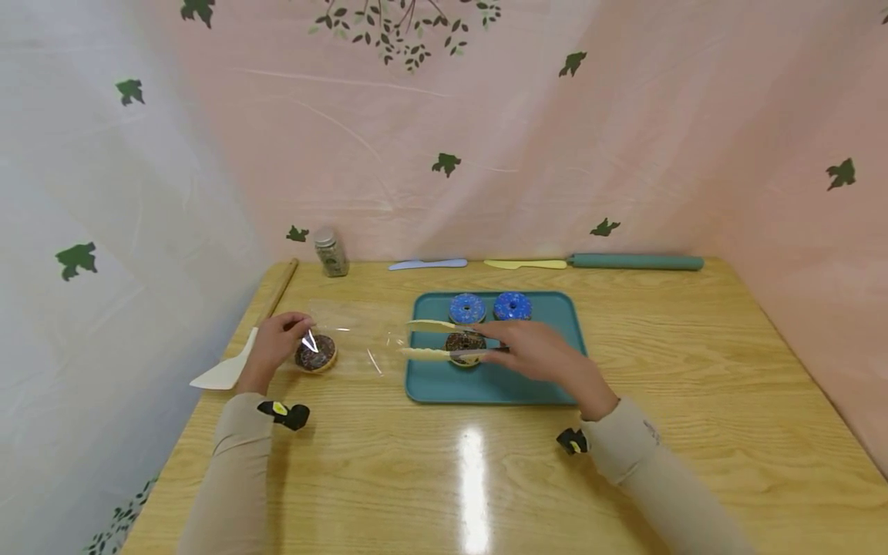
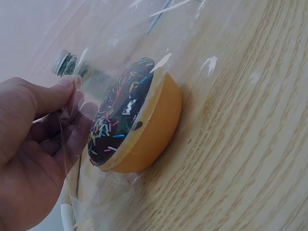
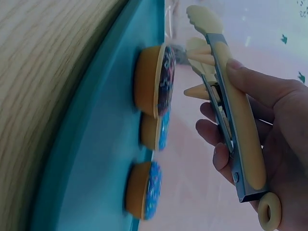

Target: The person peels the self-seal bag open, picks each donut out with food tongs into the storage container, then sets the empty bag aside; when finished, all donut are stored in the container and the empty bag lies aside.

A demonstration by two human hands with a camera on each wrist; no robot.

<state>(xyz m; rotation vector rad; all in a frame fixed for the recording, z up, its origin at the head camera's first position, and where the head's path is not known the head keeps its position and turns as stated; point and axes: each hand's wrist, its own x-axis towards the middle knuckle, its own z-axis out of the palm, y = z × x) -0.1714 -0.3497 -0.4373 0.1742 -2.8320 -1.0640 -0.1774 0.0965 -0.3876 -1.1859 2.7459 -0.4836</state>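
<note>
My left hand point(image 1: 277, 343) pinches the edge of a clear plastic bag point(image 1: 357, 339) between thumb and fingers. Inside the bag, a chocolate donut point(image 2: 127, 118) with coloured sprinkles rests on the table. My right hand point(image 1: 537, 351) grips cream-and-metal tongs point(image 3: 236, 115), their tips apart with nothing between them. They hover over a teal tray point(image 1: 430, 389). Beneath them on the tray sits another chocolate donut point(image 1: 465, 339), partly covered by the tongs in the head view. Behind it are a light blue donut point(image 1: 467, 308) and a darker blue donut point(image 1: 513, 306), both sprinkled.
A white spatula point(image 1: 225, 374) with a wooden handle lies beyond my left hand. At the back stand a shaker jar point(image 1: 331, 253) and, lying along the edge, a blue knife point(image 1: 428, 264), a yellow knife point(image 1: 525, 264) and a green rolling pin point(image 1: 638, 262). Fabric walls border the table.
</note>
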